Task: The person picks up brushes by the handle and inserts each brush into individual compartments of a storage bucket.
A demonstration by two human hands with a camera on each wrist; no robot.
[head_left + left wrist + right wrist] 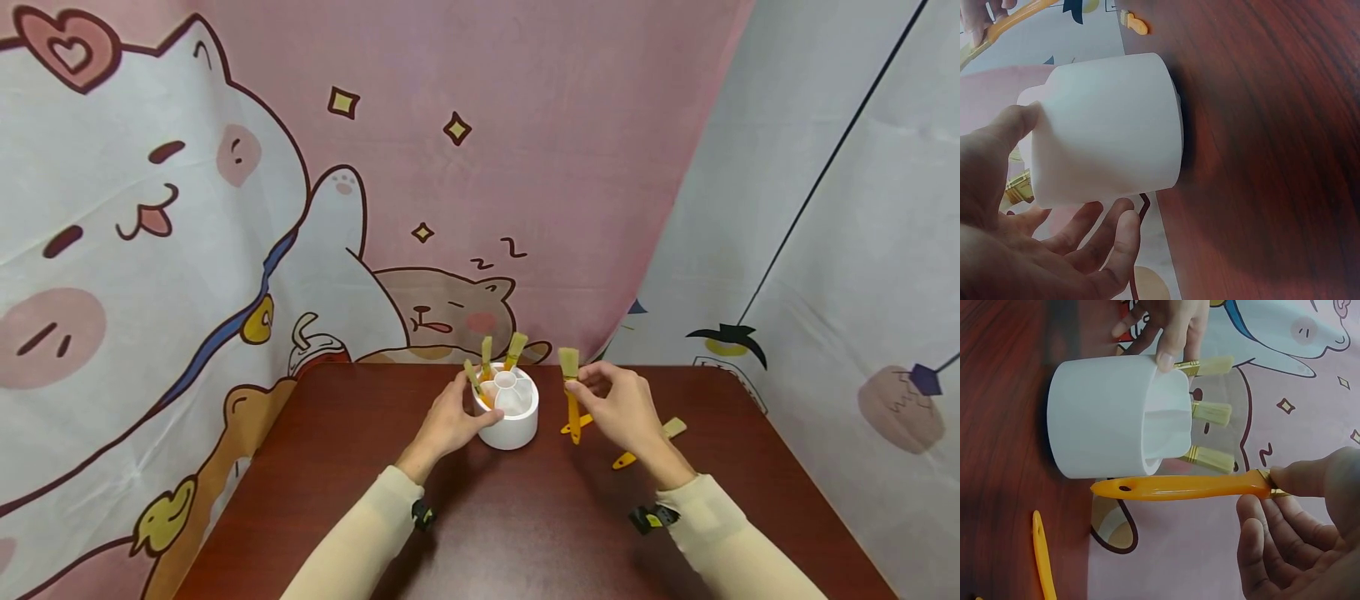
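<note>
A round white divided holder stands on the table, several paintbrushes upright in its compartments, bristles up. My left hand holds the holder from its left side. In the left wrist view the thumb lies at the rim and the curved fingers are along the wall. To the right of the holder, my right hand pinches another paintbrush by its metal collar. This brush is bristles up, its orange handle hanging down beside the holder.
A loose paintbrush lies on the dark red wooden table, partly hidden under the right wrist. Behind the held brush, another orange handle is on the tabletop. A cartoon-printed cloth hangs beyond the back edge.
</note>
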